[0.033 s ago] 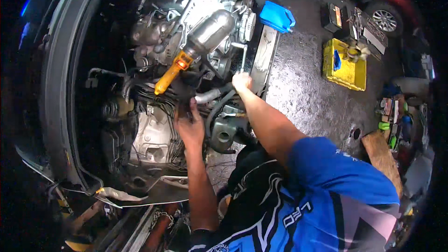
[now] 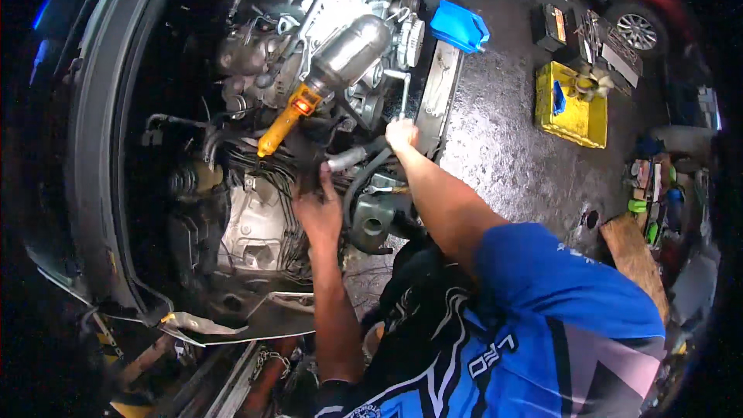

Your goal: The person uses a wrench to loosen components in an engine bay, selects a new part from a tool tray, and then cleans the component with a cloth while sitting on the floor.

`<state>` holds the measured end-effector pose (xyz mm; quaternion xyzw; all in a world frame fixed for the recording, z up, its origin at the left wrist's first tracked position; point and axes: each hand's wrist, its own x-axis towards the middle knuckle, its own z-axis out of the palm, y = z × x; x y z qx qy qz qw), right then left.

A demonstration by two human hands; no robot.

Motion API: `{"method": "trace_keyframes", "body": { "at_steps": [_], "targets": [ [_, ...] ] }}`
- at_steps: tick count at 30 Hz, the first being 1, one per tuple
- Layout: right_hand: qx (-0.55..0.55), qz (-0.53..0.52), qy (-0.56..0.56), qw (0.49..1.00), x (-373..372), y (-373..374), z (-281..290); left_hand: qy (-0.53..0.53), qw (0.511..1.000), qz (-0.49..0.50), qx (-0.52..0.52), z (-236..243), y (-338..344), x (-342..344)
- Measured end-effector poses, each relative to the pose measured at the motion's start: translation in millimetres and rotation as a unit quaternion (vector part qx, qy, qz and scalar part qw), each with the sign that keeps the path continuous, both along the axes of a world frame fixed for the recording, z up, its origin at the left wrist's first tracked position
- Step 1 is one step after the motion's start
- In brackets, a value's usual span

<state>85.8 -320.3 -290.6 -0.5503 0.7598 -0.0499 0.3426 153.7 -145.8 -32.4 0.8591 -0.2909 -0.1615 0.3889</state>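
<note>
In the engine bay, my right hand (image 2: pixel 402 136) is closed round the lower end of a bright metal wrench (image 2: pixel 405 97). Its shaft rises from my fist to a bent end beside the engine (image 2: pixel 364 108). My left hand (image 2: pixel 318 215) reaches in among dark hoses and cables, thumb raised near a grey hose (image 2: pixel 347 159); its fingertips are lost in shadow. Just beyond that hand lies a work lamp (image 2: pixel 288 122) with a yellow handle and a metal hood, lighting the engine. A dark green housing with a round opening (image 2: pixel 372 226) sits between my forearms.
On the right, a yellow crate (image 2: pixel 574 138) with a fan part stands on the wet floor. A blue container (image 2: pixel 460 27) rests at the bay's edge. Farther off are a battery (image 2: pixel 549 27) and a red car's wheel (image 2: pixel 636 31). The vehicle's body edge (image 2: pixel 104 147) runs along the left.
</note>
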Motion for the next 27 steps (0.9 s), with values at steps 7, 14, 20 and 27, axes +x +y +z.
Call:
{"method": "trace_keyframes", "body": {
  "at_steps": [7, 14, 20, 27],
  "targets": [
    [-0.007, 0.188, 0.195, 0.962, 32.3, 19.8, -6.0, 0.174, 0.971, -0.148, 0.066, -112.1, 0.4, -35.8],
    [-0.017, 0.225, 0.249, 0.942, 17.6, 23.4, -24.2, 0.431, 0.896, -0.098, -0.034, -150.1, -91.9, -38.0],
    [-0.069, 0.162, 0.313, 0.933, 5.5, 35.6, -32.4, 0.449, 0.882, -0.142, -0.003, -183.5, -103.7, -49.3],
    [-0.032, 0.066, 0.198, 0.977, -21.1, 15.8, -118.0, 0.471, 0.87, -0.147, 0.005, -166.8, -86.2, -58.7]
  ]
}}
